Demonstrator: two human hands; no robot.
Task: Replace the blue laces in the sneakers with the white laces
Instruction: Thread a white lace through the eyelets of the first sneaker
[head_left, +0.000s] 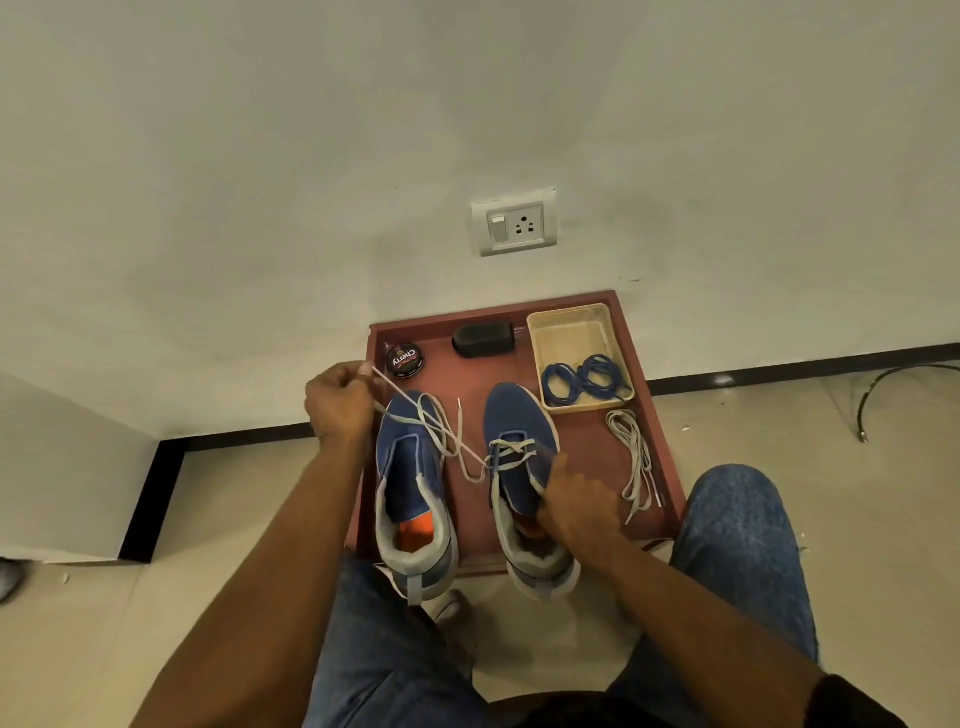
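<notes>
Head: flat white lace (415, 413) in L hand (335, 402), taut.

Bare red desk (467, 379) shows between the two sneakers, but a taut white lace (431, 421) cuts slantwise across that gap. Far edge is crowded: polish tin (404, 358), black brush (483, 339), cream tray (566, 338) against the wall. The spare white lace (631, 452) sprawls along the right strip.
</notes>
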